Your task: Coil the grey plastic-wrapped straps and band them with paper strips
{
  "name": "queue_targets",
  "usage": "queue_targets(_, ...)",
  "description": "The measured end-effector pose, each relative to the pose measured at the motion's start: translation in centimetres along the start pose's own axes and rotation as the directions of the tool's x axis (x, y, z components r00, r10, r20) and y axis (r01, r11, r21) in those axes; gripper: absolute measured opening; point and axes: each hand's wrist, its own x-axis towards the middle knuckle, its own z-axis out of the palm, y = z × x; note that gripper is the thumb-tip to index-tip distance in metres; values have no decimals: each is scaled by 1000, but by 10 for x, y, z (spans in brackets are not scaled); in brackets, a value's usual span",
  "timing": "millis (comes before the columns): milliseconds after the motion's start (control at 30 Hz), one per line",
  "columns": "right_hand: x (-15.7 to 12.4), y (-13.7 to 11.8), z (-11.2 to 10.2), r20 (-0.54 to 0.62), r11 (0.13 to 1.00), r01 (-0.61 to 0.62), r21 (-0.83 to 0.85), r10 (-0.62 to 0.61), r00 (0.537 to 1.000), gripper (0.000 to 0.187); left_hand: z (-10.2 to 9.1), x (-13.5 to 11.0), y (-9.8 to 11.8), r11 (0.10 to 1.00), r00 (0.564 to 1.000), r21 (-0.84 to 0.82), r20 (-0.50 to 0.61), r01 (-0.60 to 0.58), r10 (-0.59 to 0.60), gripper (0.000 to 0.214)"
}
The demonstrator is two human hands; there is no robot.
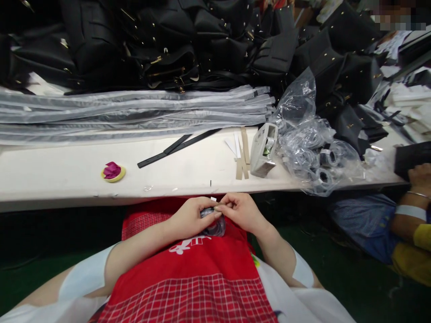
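Both my hands meet over my lap, just below the white table's front edge (67, 199). My left hand (191, 217) is closed around a small clear plastic packet (215, 226) with something dark inside. My right hand (240, 211) pinches the top of the same packet, by a small white tab (213, 198). I cannot make out the dark contents. A red checked apron (202, 278) covers my lap under the hands.
On the table lie a yellow disc with purple material (113, 172), a black strap (175, 148), card strips (243, 152), a grey tape dispenser (264, 150) and crumpled clear bags (310, 143). Flat clear bags (134, 112) and black handbags (168, 45) are stacked behind. Another person's arm (412, 211) is at right.
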Motion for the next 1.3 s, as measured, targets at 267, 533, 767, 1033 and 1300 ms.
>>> queue_targets(267, 17, 36, 9, 147, 913, -176, 368, 130, 981, 39, 6, 1, -1, 998, 997, -2, 44, -65, 65, 27)
queue_targets(533, 14, 40, 38, -28, 852, -109, 513, 144, 989, 27, 9, 0, -1, 992, 992, 26, 28, -122, 121, 24)
queue_targets(767, -3, 23, 37, -369, 969, 136, 208, -51, 928, 23, 12, -2, -3, 998, 990, 48, -136, -37, 43, 27)
queue_targets(1033, 13, 48, 45, -111, 833, -110, 542, 200, 974, 25, 9, 6, -14, 990, 991, -48, -27, 130, -132, 34)
queue_targets(1300, -1, 32, 18, -334, 951, 110, 291, -7, 942, 25, 2, 4, -11, 989, 995, 105, -3, 101, -102, 35)
